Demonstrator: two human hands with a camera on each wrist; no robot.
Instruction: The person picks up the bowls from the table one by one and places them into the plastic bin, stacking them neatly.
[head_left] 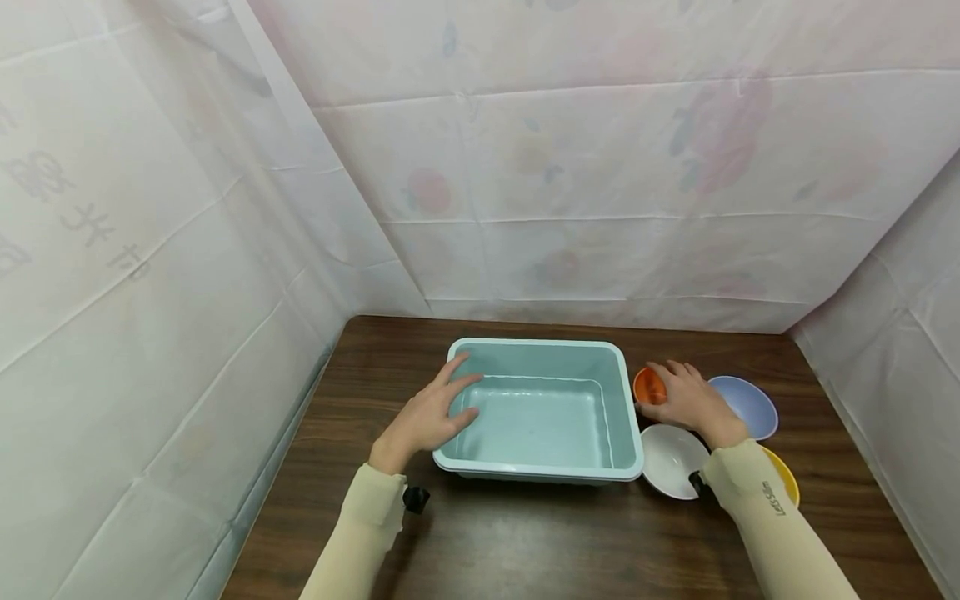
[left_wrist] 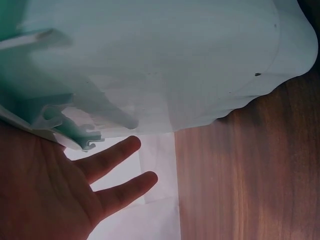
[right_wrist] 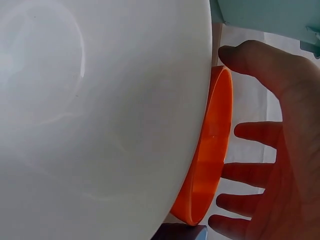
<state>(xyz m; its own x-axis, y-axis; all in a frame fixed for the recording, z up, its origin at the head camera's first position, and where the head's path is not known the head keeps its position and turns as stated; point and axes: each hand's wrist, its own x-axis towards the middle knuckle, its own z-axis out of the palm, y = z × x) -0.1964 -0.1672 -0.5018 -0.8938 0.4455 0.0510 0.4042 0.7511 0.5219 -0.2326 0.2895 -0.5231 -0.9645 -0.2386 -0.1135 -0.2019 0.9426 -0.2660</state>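
Observation:
A pale blue-green plastic basin (head_left: pixel 536 425) stands on the table, with nothing inside it. My left hand (head_left: pixel 429 417) hovers over its left rim with fingers spread; in the left wrist view the basin's outer wall (left_wrist: pixel 150 65) is beside the hand. To the basin's right, my right hand (head_left: pixel 692 404) reaches over an orange bowl (head_left: pixel 648 387). In the right wrist view the fingers and thumb of that hand (right_wrist: pixel 295 140) extend around the bowl's rim without gripping it. A white bowl (head_left: pixel 670 462) sits just below the right hand, close to the basin.
A lavender bowl (head_left: pixel 752 407) lies right of the right hand. A yellow bowl (head_left: pixel 786 477) is partly hidden under the right forearm. Pale printed sheets (head_left: pixel 585 167) hang behind and at both sides of the dark wooden table (head_left: pixel 517 542).

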